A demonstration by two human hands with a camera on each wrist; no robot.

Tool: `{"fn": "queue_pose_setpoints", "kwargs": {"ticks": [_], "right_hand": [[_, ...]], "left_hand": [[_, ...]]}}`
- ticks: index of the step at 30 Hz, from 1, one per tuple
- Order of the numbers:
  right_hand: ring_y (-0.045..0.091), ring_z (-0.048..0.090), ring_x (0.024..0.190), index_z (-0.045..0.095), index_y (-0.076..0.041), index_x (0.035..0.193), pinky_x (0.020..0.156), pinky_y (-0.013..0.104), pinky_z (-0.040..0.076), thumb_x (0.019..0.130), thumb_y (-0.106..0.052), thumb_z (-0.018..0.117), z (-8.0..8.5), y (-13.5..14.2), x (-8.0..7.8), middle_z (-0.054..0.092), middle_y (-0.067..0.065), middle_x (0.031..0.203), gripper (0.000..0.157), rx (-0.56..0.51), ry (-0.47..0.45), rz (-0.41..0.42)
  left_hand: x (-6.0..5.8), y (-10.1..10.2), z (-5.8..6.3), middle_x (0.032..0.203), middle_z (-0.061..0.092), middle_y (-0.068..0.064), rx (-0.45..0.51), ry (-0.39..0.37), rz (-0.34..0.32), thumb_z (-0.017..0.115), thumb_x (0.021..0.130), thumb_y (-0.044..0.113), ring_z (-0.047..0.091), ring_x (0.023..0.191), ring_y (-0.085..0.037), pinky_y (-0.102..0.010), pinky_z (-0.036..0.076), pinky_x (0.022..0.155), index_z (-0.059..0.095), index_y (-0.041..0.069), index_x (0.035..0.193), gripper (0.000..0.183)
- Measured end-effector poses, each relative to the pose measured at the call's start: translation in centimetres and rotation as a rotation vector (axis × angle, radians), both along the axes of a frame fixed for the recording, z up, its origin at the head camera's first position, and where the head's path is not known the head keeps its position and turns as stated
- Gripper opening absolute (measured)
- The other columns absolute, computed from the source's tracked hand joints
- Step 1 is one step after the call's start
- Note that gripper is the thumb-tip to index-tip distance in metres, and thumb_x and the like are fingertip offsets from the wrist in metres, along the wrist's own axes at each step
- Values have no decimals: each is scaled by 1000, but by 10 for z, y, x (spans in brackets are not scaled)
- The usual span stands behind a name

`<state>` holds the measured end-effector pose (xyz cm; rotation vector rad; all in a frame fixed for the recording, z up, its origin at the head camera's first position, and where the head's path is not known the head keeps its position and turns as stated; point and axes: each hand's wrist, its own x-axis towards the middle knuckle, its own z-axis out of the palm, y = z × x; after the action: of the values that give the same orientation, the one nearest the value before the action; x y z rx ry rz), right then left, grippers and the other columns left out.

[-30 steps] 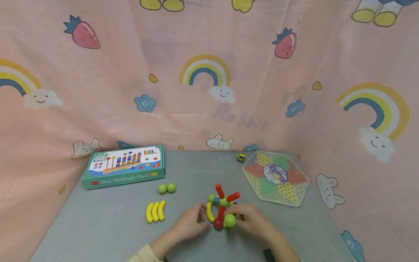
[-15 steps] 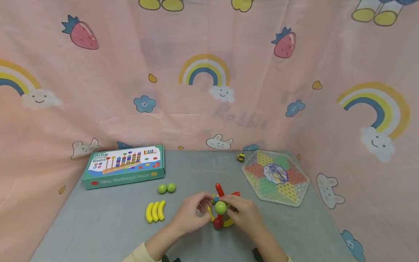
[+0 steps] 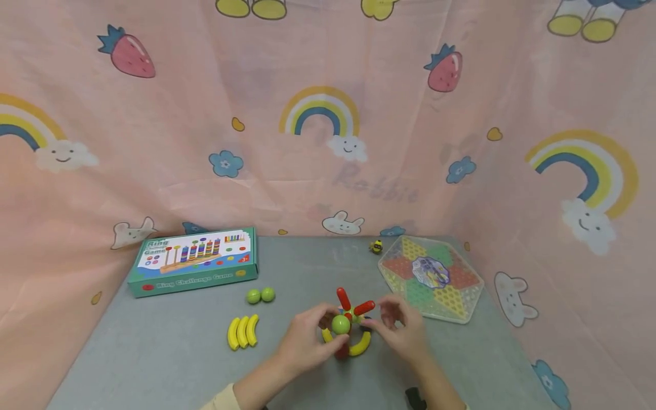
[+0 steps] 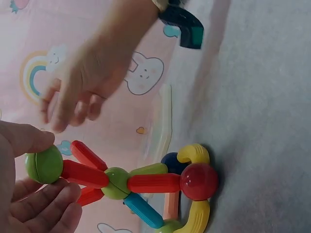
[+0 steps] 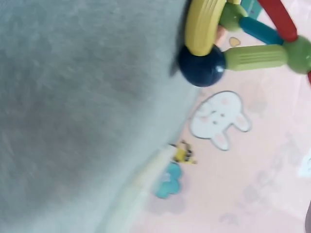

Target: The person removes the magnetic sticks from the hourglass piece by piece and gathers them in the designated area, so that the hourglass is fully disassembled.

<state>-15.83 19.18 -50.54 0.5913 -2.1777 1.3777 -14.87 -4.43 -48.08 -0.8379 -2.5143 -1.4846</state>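
The left hand (image 3: 308, 340) pinches 1 green ball (image 3: 340, 325) at a red rod's (image 4: 85, 174) end; the right hand (image 3: 405, 330) (fingers relaxed) hangs nearby.

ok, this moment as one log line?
left hand: pinches top green ball | right hand: holds nothing | loose: two green balls, three yellow bars
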Motion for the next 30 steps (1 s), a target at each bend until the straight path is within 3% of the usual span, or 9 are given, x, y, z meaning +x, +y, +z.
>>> {"fn": "queue_pose_setpoints", "kwargs": {"ticks": [2, 5, 7, 10, 14, 18, 21, 26, 30], "right_hand": [[12, 52, 65, 61, -1, 102, 53, 20, 45, 74, 0, 87, -1, 6, -4, 58, 10, 81, 39, -75, -148, -107], [14, 58, 80, 64, -6, 104, 66, 25, 51, 82, -8, 83, -6, 14, -12, 63, 9, 92, 30, -37, -449, -203], [15, 61, 91, 67, -10, 110, 74, 31, 54, 83, -14, 83, -12, 17, -17, 67, 6, 103, 31, 98, -616, -192], [20, 62, 105, 67, -18, 122, 84, 41, 55, 83, -26, 84, -22, 16, -23, 67, 3, 118, 44, 297, -745, -96], [23, 63, 110, 67, -20, 121, 87, 47, 55, 81, -31, 85, -31, 9, -29, 69, 2, 118, 46, 371, -754, -12], [27, 66, 109, 71, -15, 114, 92, 52, 53, 83, -19, 83, -33, 4, -30, 72, 2, 111, 33, 408, -717, 15], [27, 66, 109, 73, -13, 109, 95, 53, 52, 84, -13, 81, -33, 3, -30, 73, 1, 109, 26, 449, -708, 7], [24, 66, 107, 74, -14, 108, 94, 52, 53, 87, -16, 79, -33, 4, -31, 72, 0, 108, 22, 493, -745, -4], [23, 65, 107, 74, -14, 109, 94, 52, 53, 87, -18, 79, -33, 4, -33, 72, 0, 108, 23, 510, -772, -7]], "left_hand": [[-1, -1, 0, 104, 70, 6, 22, -39, -7, 81, 87, 21, 63, 86, -4, -25, 58, 78, 66, 10, 115, 34], [-2, -1, 0, 106, 71, 5, 41, -93, -22, 79, 88, 21, 65, 90, -4, -28, 59, 82, 66, 9, 117, 33], [-3, -2, 0, 107, 71, 4, 61, -141, -31, 78, 89, 21, 65, 92, -5, -32, 59, 84, 66, 10, 116, 32], [-3, -3, 1, 106, 71, 3, 95, -216, -39, 75, 91, 21, 65, 92, -7, -36, 59, 86, 65, 12, 115, 28], [-4, -7, 2, 105, 69, -1, 164, -347, -52, 72, 92, 19, 65, 93, -10, -28, 57, 87, 65, 10, 116, 27], [-6, -10, 2, 106, 67, -7, 281, -500, -51, 71, 93, 17, 64, 95, -16, -22, 55, 83, 64, 2, 119, 31], [-9, -15, 2, 107, 67, -10, 323, -538, -36, 71, 93, 18, 64, 95, -17, -20, 54, 83, 63, 0, 119, 32], [-13, -29, -1, 109, 67, -8, 256, -436, 4, 74, 92, 22, 63, 97, -18, -29, 56, 89, 64, 6, 118, 33], [-24, -43, -7, 107, 68, 2, 89, -261, 143, 78, 88, 24, 62, 98, -14, -41, 55, 92, 66, 15, 115, 31]]}}
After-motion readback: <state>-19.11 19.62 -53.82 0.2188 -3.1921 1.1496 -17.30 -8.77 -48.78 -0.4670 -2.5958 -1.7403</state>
